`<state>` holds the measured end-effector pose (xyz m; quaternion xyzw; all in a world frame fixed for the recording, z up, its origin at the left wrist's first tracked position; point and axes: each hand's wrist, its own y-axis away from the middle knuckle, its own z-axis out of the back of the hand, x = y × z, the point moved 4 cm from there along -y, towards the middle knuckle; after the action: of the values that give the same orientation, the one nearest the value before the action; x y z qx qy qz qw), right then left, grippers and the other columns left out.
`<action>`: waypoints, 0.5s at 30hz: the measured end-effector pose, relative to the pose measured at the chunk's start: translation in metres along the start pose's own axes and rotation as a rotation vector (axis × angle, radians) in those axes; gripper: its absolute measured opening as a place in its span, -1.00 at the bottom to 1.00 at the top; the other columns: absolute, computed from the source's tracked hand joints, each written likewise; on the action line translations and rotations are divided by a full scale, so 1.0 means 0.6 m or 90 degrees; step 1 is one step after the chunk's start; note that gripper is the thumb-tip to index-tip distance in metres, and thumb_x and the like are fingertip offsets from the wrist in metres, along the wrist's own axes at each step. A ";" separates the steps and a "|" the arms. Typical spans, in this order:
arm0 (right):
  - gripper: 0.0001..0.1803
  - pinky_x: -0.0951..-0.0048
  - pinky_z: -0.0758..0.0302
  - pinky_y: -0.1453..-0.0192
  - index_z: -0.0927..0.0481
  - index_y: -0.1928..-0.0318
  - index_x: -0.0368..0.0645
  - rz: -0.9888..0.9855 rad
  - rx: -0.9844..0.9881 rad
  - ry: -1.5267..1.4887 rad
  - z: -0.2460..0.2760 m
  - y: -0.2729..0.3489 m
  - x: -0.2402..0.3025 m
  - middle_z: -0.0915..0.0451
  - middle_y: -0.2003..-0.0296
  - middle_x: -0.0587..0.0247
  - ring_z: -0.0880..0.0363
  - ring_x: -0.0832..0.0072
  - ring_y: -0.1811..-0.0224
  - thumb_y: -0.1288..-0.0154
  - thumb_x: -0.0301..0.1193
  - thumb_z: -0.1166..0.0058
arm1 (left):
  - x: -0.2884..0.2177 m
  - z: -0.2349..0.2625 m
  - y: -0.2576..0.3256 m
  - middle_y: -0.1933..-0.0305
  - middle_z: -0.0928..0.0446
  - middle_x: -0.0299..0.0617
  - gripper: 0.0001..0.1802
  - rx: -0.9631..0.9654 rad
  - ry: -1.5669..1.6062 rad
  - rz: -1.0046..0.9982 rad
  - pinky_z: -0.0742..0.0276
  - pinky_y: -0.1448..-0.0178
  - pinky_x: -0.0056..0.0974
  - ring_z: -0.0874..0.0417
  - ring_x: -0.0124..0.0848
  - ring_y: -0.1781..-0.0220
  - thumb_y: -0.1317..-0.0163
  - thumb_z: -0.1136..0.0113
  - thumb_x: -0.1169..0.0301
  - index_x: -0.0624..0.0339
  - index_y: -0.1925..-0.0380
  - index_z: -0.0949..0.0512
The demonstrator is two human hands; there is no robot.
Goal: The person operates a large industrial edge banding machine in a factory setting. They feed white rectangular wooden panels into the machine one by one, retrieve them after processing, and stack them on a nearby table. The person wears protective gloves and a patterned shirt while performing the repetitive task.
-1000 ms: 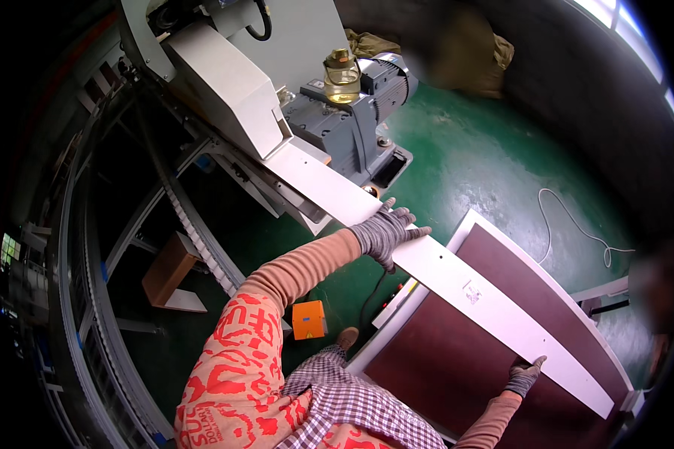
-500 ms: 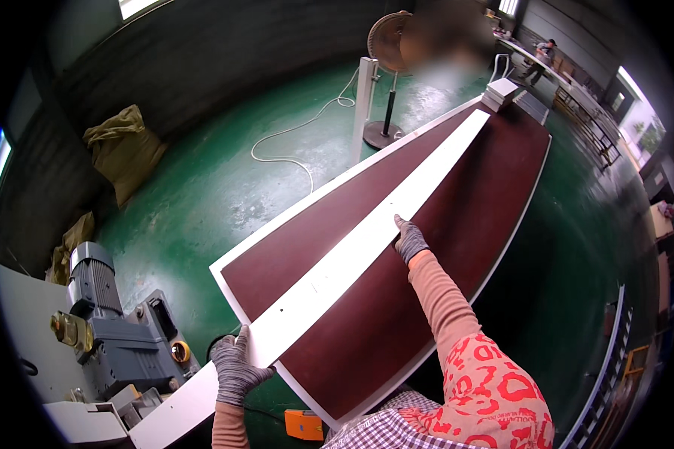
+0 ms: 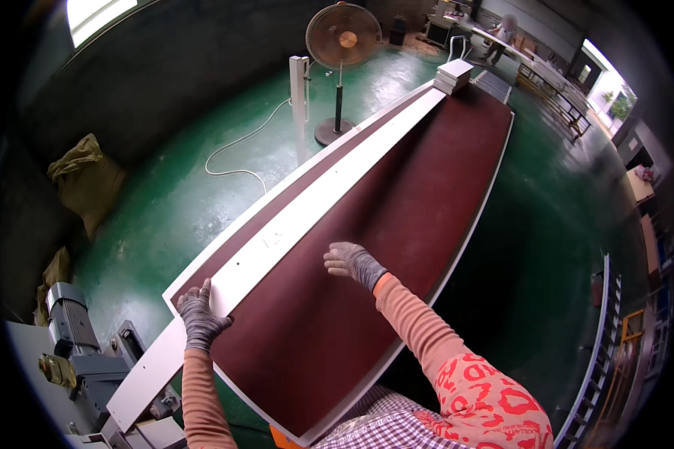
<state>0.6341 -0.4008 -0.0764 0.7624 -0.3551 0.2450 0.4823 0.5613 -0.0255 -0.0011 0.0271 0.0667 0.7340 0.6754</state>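
Observation:
A long white strip lies along the left side of a long dark brown board with white edges. My left hand, in a grey knit glove, grips the strip's near end at the board's corner. My right hand, gloved the same, hovers over the brown surface just right of the strip, fingers spread, holding nothing. The strip's near end overhangs the board toward a grey machine.
A standing fan and a white post stand on the green floor left of the board, with a white cable. Tan sacks lie far left. A white stack sits at the board's far end. A metal rack runs along the right.
The view has swung from the machine to the board's length. The strip now lies flat along the board's left edge. My right hand has come off it and moved nearer.

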 end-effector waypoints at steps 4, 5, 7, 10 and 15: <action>-0.39 0.13 -0.56 -0.23 -0.22 -0.32 -0.33 0.010 -0.044 -0.031 0.188 0.097 -0.103 -0.42 -0.18 -0.19 -0.50 0.03 -0.18 -0.36 -0.38 -0.13 | -0.008 -0.024 -0.066 -0.26 -0.36 0.05 0.23 0.019 -0.019 0.024 -0.17 -0.41 0.04 -0.34 -0.05 -0.34 0.42 -0.56 0.01 0.00 -0.39 -0.23; -0.43 0.14 -0.57 -0.20 -0.27 -0.28 -0.31 -0.016 -0.062 -0.075 0.254 0.126 -0.137 -0.47 -0.12 -0.14 -0.54 0.07 -0.12 -0.36 -0.37 -0.13 | -0.008 -0.028 -0.080 -0.26 -0.37 0.08 0.24 0.028 -0.031 0.016 -0.22 -0.38 0.03 -0.36 -0.04 -0.32 0.44 -0.55 0.01 0.01 -0.39 -0.23; -0.54 0.23 -0.65 -0.02 -0.35 -0.22 -0.29 -0.006 -0.142 -0.048 0.337 0.214 -0.184 -0.56 -0.01 -0.02 -0.60 0.20 -0.02 -0.40 -0.36 -0.07 | -0.001 -0.032 -0.079 -0.22 -0.39 0.12 0.28 0.061 -0.007 0.008 -0.28 -0.33 0.07 -0.40 0.00 -0.28 0.50 -0.54 0.01 0.01 -0.40 -0.21; -0.41 0.01 -0.43 -0.28 -0.24 -0.35 -0.21 -0.067 -0.299 -0.083 0.466 0.338 -0.245 -0.34 -0.28 -0.16 -0.42 0.02 -0.26 -0.41 -0.26 -0.04 | -0.045 -0.051 -0.080 -0.21 -0.40 0.13 0.33 0.091 -0.057 -0.010 -0.29 -0.34 0.04 -0.39 0.00 -0.31 0.50 -0.61 -0.01 -0.01 -0.41 -0.17; -0.38 -0.12 -0.15 -0.45 -0.14 -0.41 -0.18 -0.142 -0.431 -0.150 0.591 0.484 -0.346 -0.14 -0.43 -0.09 -0.09 -0.05 -0.47 -0.46 -0.21 0.07 | -0.082 -0.108 -0.088 -0.29 -0.34 0.11 0.27 0.108 -0.006 -0.005 -0.30 -0.32 0.08 -0.33 0.02 -0.36 0.41 -0.59 0.05 0.03 -0.41 -0.17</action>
<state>0.2887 -0.7419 -0.2088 0.6169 -0.3838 -0.0295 0.6865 0.6093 -0.0743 -0.0697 0.0877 0.1254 0.7229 0.6738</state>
